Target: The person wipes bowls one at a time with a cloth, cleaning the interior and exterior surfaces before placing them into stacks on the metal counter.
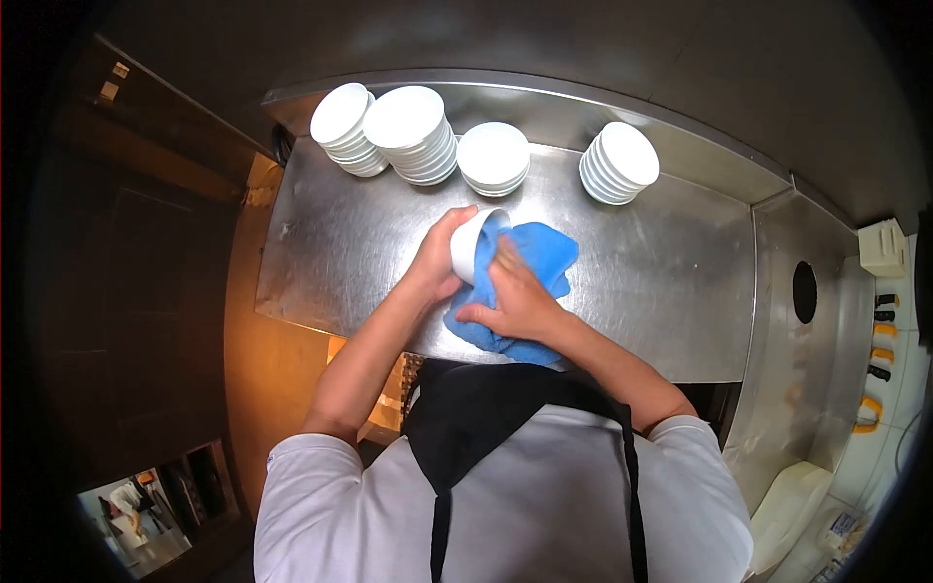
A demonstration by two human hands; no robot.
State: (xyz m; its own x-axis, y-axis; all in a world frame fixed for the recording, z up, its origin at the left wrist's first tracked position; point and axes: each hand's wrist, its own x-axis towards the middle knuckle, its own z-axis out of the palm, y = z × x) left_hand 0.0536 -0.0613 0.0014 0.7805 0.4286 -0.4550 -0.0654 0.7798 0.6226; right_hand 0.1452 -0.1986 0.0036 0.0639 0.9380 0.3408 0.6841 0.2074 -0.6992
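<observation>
A white bowl (466, 249) is tipped on its side above the steel counter, its mouth turned to the right. My left hand (434, 255) grips it from the left, fingers and thumb around its outside. A blue cloth (546, 251) is bunched in my right hand (517, 296), which presses part of it into the bowl's mouth. The fingertips of that hand are blurred and partly hidden by the cloth. The rest of the cloth hangs over the front of the counter.
Along the back of the steel counter (671, 282) stand a leaning bowl stack (340, 115), a taller stack (408, 121), a shorter stack (494, 157) and a separate stack (622, 160). Several knives with yellow or black handles (882, 355) hang on the right wall. A round hole (805, 291) marks the right-hand steel panel.
</observation>
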